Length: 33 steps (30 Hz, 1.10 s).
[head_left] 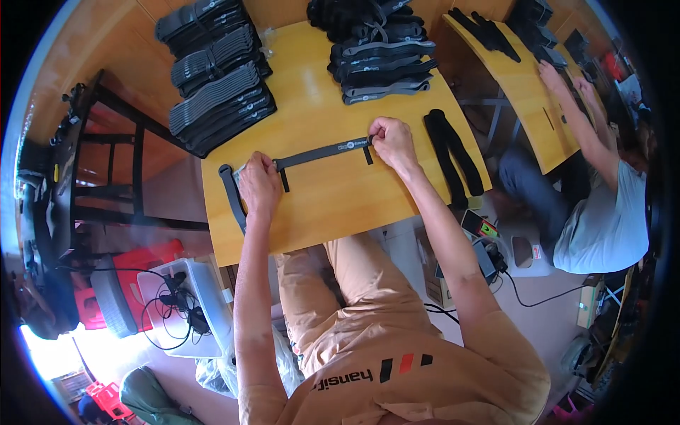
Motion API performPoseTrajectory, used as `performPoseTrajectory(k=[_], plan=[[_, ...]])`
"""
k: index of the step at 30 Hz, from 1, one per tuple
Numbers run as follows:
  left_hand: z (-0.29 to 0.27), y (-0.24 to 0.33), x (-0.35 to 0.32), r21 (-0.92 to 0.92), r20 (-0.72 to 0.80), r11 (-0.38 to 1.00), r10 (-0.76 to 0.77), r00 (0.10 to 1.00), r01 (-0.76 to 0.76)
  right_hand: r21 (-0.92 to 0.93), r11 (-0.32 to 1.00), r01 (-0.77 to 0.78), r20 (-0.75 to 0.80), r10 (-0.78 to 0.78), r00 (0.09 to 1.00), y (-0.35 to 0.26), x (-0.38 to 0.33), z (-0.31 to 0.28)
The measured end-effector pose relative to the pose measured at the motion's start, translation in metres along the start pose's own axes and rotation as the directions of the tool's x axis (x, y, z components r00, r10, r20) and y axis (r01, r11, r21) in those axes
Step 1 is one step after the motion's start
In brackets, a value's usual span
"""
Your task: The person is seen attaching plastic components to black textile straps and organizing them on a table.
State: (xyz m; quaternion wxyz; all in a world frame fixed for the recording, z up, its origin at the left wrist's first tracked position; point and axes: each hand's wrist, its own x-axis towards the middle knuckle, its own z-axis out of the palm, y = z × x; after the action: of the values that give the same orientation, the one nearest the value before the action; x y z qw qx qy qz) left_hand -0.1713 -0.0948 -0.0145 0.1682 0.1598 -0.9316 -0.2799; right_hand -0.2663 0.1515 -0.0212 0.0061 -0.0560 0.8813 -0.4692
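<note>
A dark grey strap (322, 153) lies stretched flat across the yellow wooden table (319, 212). My left hand (259, 183) pinches its left end, where a grey band (231, 195) curls down toward the table's front edge. My right hand (392, 139) grips the strap's right end near a short black crosspiece. A black padded strap (451, 156) lies just right of my right hand, apart from it.
Stacks of folded grey and black straps sit at the back left (219, 88) and back middle (382, 60) of the table. Another person (602, 205) works at a neighbouring table (528, 92) on the right. A black chair frame (113, 163) stands left; boxes and cables lie on the floor.
</note>
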Motion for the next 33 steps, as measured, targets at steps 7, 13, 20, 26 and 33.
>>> performPoseTrajectory(k=[7, 13, 20, 26, 33], plan=[[-0.013, 0.006, -0.001, 0.011, -0.021, 0.997, -0.073, 0.997, 0.074, 0.016, 0.997, 0.075, -0.074, -0.074, 0.995, 0.013, -0.007, -0.020], [-0.014, 0.035, -0.019, 0.034, 0.093, 0.986, 0.160, 0.983, -0.164, -0.261, 0.898, 0.356, -0.059, -0.382, 0.922, -0.021, -0.048, -0.015], [0.009, 0.026, -0.040, 0.202, 0.260, 0.888, 0.359, 0.897, -0.414, -0.408, 0.651, 0.640, 0.332, -0.548, 0.768, -0.037, -0.071, 0.031], [0.014, 0.019, -0.048, 0.229, 0.281, 0.884, 0.341, 0.897, -0.407, -0.432, 0.634, 0.641, 0.380, -0.517, 0.767, -0.029, -0.072, 0.046], [0.015, 0.019, -0.048, 0.225, 0.281, 0.888, 0.334, 0.900, -0.400, -0.555, 0.669, 0.494, 0.235, -0.444, 0.865, -0.014, -0.070, 0.026]])
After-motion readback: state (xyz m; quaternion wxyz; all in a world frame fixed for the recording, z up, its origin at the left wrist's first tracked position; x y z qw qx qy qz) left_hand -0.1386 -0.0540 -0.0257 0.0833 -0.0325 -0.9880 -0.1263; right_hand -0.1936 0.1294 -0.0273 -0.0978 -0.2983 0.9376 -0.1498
